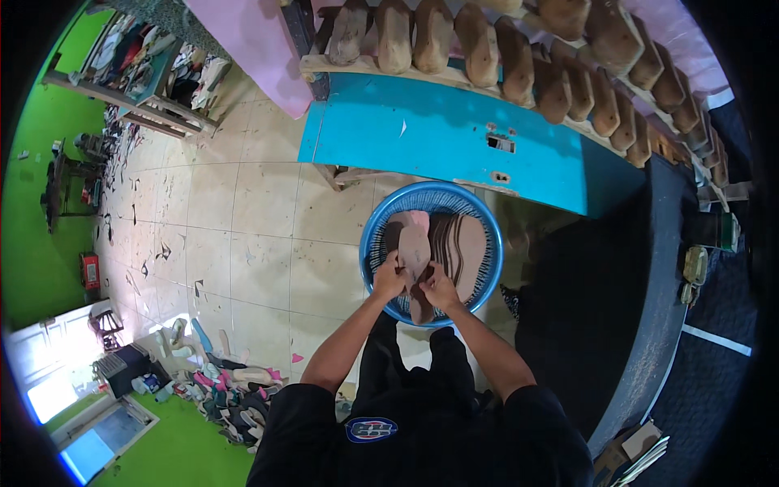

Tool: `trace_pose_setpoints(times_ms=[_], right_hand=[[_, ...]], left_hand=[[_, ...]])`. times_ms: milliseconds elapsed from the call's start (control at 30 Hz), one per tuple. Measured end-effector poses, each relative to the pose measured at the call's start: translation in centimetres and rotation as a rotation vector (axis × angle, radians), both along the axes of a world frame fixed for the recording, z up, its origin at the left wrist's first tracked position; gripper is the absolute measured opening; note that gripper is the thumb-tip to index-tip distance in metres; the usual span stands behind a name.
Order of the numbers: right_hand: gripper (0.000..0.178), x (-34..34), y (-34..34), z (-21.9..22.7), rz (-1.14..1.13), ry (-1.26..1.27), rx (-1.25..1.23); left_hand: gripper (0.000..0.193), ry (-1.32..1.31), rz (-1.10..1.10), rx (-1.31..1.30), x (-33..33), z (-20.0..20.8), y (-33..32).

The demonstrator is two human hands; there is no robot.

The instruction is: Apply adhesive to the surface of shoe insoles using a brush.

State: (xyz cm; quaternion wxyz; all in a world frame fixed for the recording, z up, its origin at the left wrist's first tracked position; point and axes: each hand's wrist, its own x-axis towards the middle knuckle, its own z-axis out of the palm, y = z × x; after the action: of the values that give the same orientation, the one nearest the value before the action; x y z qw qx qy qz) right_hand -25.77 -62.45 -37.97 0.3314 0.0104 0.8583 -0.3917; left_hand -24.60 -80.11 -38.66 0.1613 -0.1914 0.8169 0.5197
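Note:
A round blue plastic basket [485, 235] stands in front of me, filled with flat sole-shaped pieces in brown, pink and striped tones. Both my hands reach into its near side. My left hand [389, 278] and my right hand [441, 290] together grip one pinkish-brown sole piece [415, 252] that stands out above the pile. My fingers are closed around its lower end.
A blue workbench [438, 134] with a row of wooden shoe lasts [479, 49] runs behind the basket. A dark curved counter [657, 308] lies to the right. On the tiled floor, a heap of shoe parts [231, 398] sits at lower left; cluttered shelves [154, 65] stand far left.

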Motion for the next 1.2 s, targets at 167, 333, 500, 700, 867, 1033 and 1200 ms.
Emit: trace_pose_setpoints(times_ms=[167,333,500,700,867,1033,1200], right_hand=[[0.07,-2.0,-4.1,-3.0,-0.04,0.007,0.084],[0.066,-2.1,-5.3,-5.2,-0.1,0.0,0.06],[0.065,-1.2,-6.9,-6.8,-0.149,0.079,0.038],[0.062,-1.0,-6.9,-7.6,-0.22,0.154,0.001],[0.063,-0.9,-6.3,-7.5,-0.253,0.161,-0.058],[0.065,-0.9,-7.3,-7.4,-0.261,0.168,-0.065],[0.065,0.1,-5.9,-8.1,-0.244,0.29,-0.022]], left_hand=[[0.059,-0.005,-0.032,0.09,-2.0,-4.5,-3.9],[0.062,-0.023,0.044,0.089,-2.6,-6.6,-3.8],[0.065,0.036,0.036,-0.046,-1.7,-6.8,-3.8],[0.064,0.163,-0.095,-0.11,-1.3,-5.1,-2.8],[0.057,0.109,-0.11,-0.117,-1.1,-4.9,-2.3],[0.058,0.136,-0.158,-0.088,-1.0,-5.8,-3.4],[0.06,0.147,-0.384,-0.38,-0.7,-4.9,-2.0]])
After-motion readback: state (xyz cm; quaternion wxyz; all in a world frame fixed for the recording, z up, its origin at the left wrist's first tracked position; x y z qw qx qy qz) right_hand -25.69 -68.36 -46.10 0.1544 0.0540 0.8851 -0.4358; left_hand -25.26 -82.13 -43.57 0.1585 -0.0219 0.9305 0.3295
